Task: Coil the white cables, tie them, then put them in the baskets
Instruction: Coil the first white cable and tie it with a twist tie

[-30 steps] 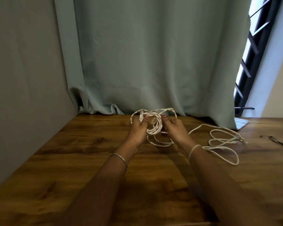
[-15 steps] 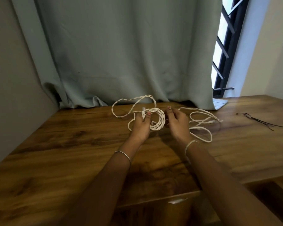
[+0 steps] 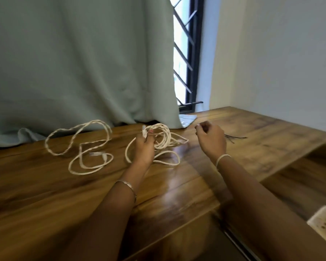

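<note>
We get dim indoor light; daylight blows out at the window (image 3: 180, 59). Glare streaks the surface (image 3: 177, 194). Motion blur overall, wide-angle bending at edges.

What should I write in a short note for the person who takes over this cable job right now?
Left hand: shut on the coiled cable, held above the table.
Right hand: lifted, fingers curled near the dark ties; whether it holds one, I cannot tell.
Second cable: loose on the table, left of the coil.
Basket: only a white corner shows, low right.
Done: one cable mostly coiled.
Left: tie it, coil and tie the second, basket both.
</note>
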`<state>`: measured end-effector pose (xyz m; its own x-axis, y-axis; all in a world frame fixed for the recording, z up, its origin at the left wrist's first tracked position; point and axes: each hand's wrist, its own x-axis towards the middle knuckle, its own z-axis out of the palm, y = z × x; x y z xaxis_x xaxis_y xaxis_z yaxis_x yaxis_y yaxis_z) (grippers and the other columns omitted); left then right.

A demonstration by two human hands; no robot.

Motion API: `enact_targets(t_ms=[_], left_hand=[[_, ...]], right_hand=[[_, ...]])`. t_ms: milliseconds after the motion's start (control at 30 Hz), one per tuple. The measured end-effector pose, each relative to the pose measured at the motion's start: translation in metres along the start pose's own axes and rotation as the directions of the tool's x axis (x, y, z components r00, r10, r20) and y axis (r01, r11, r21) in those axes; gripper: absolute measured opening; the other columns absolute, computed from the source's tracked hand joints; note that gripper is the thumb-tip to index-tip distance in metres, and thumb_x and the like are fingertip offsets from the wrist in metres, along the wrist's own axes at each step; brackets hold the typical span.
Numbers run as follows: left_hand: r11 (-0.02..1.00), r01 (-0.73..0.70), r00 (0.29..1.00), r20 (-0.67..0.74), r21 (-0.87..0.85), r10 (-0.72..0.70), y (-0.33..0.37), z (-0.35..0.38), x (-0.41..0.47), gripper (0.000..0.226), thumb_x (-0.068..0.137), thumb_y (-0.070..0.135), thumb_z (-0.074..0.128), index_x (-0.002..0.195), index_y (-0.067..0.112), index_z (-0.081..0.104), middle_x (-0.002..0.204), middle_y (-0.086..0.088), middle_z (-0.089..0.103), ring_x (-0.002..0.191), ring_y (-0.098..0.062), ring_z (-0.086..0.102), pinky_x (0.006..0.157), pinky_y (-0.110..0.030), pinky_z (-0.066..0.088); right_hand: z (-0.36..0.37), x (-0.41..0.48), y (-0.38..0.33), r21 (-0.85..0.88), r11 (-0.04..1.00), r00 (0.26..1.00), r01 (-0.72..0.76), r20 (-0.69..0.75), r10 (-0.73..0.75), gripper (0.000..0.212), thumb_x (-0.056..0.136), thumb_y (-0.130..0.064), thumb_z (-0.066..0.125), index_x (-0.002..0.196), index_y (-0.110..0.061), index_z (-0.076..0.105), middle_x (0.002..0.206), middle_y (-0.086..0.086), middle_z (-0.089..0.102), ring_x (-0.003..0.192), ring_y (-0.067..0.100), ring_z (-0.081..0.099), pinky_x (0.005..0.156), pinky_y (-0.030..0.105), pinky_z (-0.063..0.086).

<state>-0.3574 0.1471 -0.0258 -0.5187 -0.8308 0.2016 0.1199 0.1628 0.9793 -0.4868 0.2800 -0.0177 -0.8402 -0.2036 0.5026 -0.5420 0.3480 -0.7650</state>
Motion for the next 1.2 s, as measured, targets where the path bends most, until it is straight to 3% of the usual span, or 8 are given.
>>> enact_targets(t_ms=[167,300,500,667,800,867,1033,1200], left_hand=[[0.998,-0.065,0.998,0.010,-0.003,0.065,-0.013,0.015,0.017,0.029,0.099,0.039,0.049,0.101,0.012,0.061,0.089,-0.001,0.069,0.094,-0.025,0.066,0.090,-0.038,0.052],[0.997,-0.065,0.997,0.042,-0.047,0.067,-0.017,0.018,0.015,0.020,0.100,0.035,0.049,0.092,0.018,0.058,0.098,-0.011,0.069,0.096,-0.028,0.067,0.090,-0.040,0.053],[0.997,-0.074,0.996,0.053,-0.024,0.075,-0.018,0.017,0.014,0.038,0.099,0.036,0.049,0.111,0.002,0.060,0.099,-0.011,0.070,0.091,-0.022,0.068,0.076,-0.027,0.053],[0.997,-0.055,0.997,0.056,-0.059,0.058,-0.013,0.017,0.010,0.033,0.099,0.034,0.049,0.108,0.003,0.057,0.088,-0.001,0.066,0.084,-0.018,0.065,0.073,-0.020,0.051],[0.997,-0.046,0.997,0.066,-0.065,0.050,-0.009,0.016,0.006,0.020,0.100,0.033,0.048,0.101,0.014,0.052,0.080,0.009,0.060,0.072,-0.003,0.057,0.052,-0.003,0.043],[0.997,-0.047,0.996,0.067,-0.064,0.051,-0.007,0.014,0.005,0.021,0.100,0.035,0.048,0.099,0.014,0.052,0.082,0.007,0.061,0.074,-0.006,0.059,0.058,-0.010,0.047],[0.996,-0.006,0.998,0.067,-0.085,0.012,-0.010,0.012,0.010,0.020,0.098,0.040,0.050,0.090,0.021,0.053,0.090,-0.001,0.068,0.094,-0.025,0.068,0.091,-0.044,0.053],[0.998,-0.001,0.998,0.067,-0.064,0.006,-0.007,0.011,0.009,0.032,0.095,0.046,0.051,0.105,0.017,0.056,0.098,-0.004,0.071,0.096,-0.025,0.068,0.094,-0.048,0.052]], right_hand=[[-0.022,0.042,0.061,-0.381,0.923,0.992,-0.060,0.077,0.096,0.026,0.087,-0.026,0.054,0.108,-0.020,0.067,0.112,0.006,0.066,0.104,0.027,0.060,0.088,0.035,0.050],[-0.028,0.053,0.089,-0.651,0.753,0.975,-0.099,0.088,0.204,0.036,0.094,-0.030,0.050,0.123,-0.010,0.058,0.130,0.013,0.052,0.126,0.034,0.043,0.101,0.038,0.037],[-0.022,0.058,0.099,-0.722,0.681,0.974,-0.123,0.043,0.221,0.037,0.097,-0.033,0.044,0.119,-0.008,0.059,0.128,0.013,0.055,0.126,0.034,0.043,0.100,0.042,0.037],[-0.020,0.057,0.092,-0.826,0.564,0.996,0.011,0.060,0.068,0.022,0.092,-0.009,0.049,0.107,-0.010,0.064,0.112,0.010,0.066,0.113,0.030,0.055,0.087,0.035,0.045],[-0.017,0.055,0.083,-0.844,0.530,0.996,0.088,0.086,-0.030,0.031,0.087,0.004,0.043,0.104,-0.010,0.065,0.105,0.010,0.068,0.108,0.030,0.058,0.084,0.034,0.046],[-0.016,0.056,0.081,-0.834,0.538,0.993,0.122,0.102,-0.066,0.032,0.088,0.006,0.043,0.106,-0.010,0.064,0.105,0.011,0.068,0.105,0.030,0.059,0.085,0.034,0.046],[-0.016,0.054,0.080,-0.806,0.581,0.993,0.111,0.110,-0.038,0.027,0.089,0.005,0.044,0.104,-0.008,0.063,0.105,0.013,0.066,0.101,0.032,0.061,0.081,0.034,0.047],[-0.015,0.053,0.081,-0.721,0.693,0.997,0.000,0.057,0.060,0.022,0.087,0.001,0.048,0.100,-0.006,0.065,0.103,0.015,0.066,0.099,0.034,0.061,0.079,0.035,0.049]])
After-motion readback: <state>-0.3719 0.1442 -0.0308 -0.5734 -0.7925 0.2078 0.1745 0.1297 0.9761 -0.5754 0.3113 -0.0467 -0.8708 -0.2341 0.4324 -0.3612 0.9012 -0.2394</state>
